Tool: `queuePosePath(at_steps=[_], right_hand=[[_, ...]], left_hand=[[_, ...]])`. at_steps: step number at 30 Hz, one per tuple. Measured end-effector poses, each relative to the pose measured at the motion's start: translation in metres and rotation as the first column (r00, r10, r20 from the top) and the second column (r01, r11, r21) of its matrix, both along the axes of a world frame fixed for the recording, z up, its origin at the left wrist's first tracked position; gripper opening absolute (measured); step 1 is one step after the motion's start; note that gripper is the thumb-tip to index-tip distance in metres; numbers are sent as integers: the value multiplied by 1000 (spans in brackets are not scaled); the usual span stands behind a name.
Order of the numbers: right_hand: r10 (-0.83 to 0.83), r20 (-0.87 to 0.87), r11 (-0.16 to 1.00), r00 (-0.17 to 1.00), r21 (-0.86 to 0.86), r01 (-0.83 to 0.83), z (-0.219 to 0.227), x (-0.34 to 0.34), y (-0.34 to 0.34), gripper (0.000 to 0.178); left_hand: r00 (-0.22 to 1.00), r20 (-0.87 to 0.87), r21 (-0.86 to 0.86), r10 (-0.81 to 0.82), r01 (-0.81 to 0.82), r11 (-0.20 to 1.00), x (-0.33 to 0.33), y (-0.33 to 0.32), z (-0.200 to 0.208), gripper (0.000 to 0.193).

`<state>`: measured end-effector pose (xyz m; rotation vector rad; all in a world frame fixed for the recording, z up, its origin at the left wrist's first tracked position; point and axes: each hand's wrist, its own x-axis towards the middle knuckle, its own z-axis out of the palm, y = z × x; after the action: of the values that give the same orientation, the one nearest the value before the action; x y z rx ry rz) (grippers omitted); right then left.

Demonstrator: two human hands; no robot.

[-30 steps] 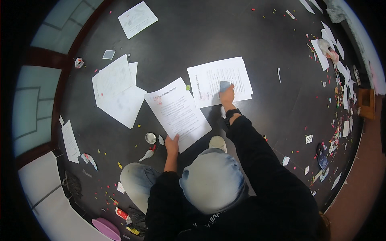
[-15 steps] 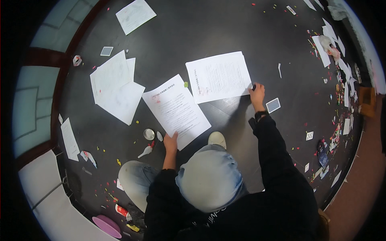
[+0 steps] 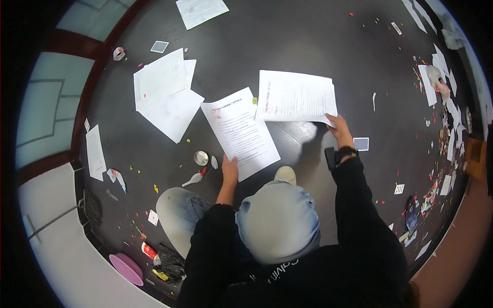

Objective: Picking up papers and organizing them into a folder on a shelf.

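Note:
My left hand (image 3: 230, 170) grips the lower left edge of a printed sheet (image 3: 240, 134) that slants in front of me, a red mark near its top. In my right hand (image 3: 340, 128) is the near right corner of a second stack of printed paper (image 3: 298, 96), pinched and lifted so that its near edge stands off the floor and casts a shadow. The two papers meet at their upper corners, where a small green scrap (image 3: 254, 100) shows. A playing card (image 3: 361, 143) lies beside my right wrist.
Loose white papers (image 3: 169, 115) lie to the left. A round clear dish (image 3: 201, 158) and a white spoon (image 3: 194, 179) rest near my left knee. Scraps and papers litter the right wall. A pink basin (image 3: 126, 268) and a black bag (image 3: 172, 262) are at lower left.
My right hand has taken hold of the stack's near corner and raised it off the floor. My left hand stays on its sheet. The whole view has shifted slightly.

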<state>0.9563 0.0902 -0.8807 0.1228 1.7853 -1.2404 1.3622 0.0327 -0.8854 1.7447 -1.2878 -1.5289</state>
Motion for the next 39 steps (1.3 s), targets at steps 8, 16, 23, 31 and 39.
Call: queuePosePath(at_steps=[8, 16, 23, 31, 39], right_hand=[[35, 463, 938, 886, -322, 131, 60, 114, 31, 35], [369, 562, 924, 740, -139, -355, 30, 196, 16, 42], [529, 358, 838, 769, -78, -540, 59, 194, 8, 73], [549, -194, 692, 813, -439, -573, 61, 89, -26, 94], [595, -472, 256, 650, -656, -710, 103, 69, -45, 25]], left_hand=[[931, -363, 77, 38, -11, 997, -39, -10, 44, 40], [581, -732, 421, 356, -26, 907, -57, 4, 53, 52], [978, 208, -290, -22, 83, 953, -48, 4, 61, 30], [924, 65, -585, -377, 341, 736, -54, -11, 144, 35], [934, 54, -648, -354, 302, 699, -52, -7, 114, 30]])
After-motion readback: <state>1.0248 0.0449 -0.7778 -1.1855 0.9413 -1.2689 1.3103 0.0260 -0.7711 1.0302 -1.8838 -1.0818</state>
